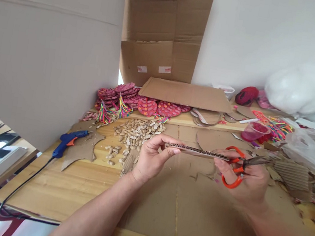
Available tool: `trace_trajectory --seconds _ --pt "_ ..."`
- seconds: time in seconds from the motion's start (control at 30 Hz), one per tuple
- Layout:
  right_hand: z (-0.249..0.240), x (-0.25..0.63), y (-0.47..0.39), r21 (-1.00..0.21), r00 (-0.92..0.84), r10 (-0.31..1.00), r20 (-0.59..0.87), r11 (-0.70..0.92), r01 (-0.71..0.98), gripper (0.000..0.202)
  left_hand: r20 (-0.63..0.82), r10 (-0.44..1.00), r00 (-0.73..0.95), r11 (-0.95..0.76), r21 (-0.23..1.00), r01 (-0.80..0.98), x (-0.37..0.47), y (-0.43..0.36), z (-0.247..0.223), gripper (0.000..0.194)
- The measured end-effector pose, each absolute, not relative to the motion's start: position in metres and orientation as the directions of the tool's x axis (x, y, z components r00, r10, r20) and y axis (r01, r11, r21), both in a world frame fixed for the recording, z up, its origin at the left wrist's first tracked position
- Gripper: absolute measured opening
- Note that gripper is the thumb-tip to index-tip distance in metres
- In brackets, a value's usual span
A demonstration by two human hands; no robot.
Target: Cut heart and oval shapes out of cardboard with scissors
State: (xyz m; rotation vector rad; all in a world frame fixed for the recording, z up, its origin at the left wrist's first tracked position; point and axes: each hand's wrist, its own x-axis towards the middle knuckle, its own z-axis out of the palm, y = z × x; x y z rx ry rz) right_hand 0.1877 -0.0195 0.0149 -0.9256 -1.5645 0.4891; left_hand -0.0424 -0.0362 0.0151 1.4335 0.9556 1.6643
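Observation:
A flat piece of corrugated cardboard (196,151) is held up edge-on above the cardboard-covered table, its fluted edge facing the camera. My left hand (156,157) pinches its left end between thumb and fingers. At the right end, the thumb and fingertips of my right hand (242,182) grip the same piece. Scissors with orange handles (232,181) also rest in my right hand, their blades pointing right, away from the cardboard. Shelled-looking peanuts (139,131) lie in a heap behind my left hand.
A blue glue gun (66,142) with a black cord lies at the left on a cardboard scrap (84,148). Pink decorated pieces with tassels (122,97) are stacked at the back. Cardboard scraps (294,174), a pink cup (255,132) and plastic bags (312,151) crowd the right.

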Motion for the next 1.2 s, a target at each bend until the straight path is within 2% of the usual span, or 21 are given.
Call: trace_trajectory --seconds 0.1,0.3,0.53,0.7,0.9,1.2 --pt "0.013 0.188 -0.02 -0.73 0.011 0.768 0.64 0.604 0.32 0.008 0.456 0.887 -0.073 -0.461 0.884 -0.076 -0.046 -0.034 0.015 0.011" --pt "0.009 0.193 -0.017 -0.698 -0.092 0.764 0.638 0.625 0.35 0.008 0.446 0.895 0.021 -0.438 0.887 -0.148 -0.049 -0.03 0.009 0.011" --pt "0.008 0.19 -0.019 -0.7 -0.169 0.766 0.62 0.637 0.322 0.007 0.424 0.905 0.027 -0.422 0.905 -0.061 -0.05 -0.03 0.004 0.04" --pt "0.013 0.188 -0.023 -0.631 -0.214 0.7 0.681 0.71 0.312 0.008 0.554 0.831 0.046 -0.556 0.826 0.089 -0.051 -0.028 0.004 0.018" --pt "0.012 0.187 -0.02 -0.585 -0.169 0.606 0.777 0.795 0.158 0.016 0.637 0.765 0.094 -0.644 0.76 0.087 -0.057 -0.025 0.003 0.024" --pt "0.016 0.183 -0.023 -0.638 -0.138 0.636 0.759 0.769 0.036 0.015 0.668 0.737 0.107 -0.676 0.733 0.079 -0.06 -0.024 0.003 0.021"
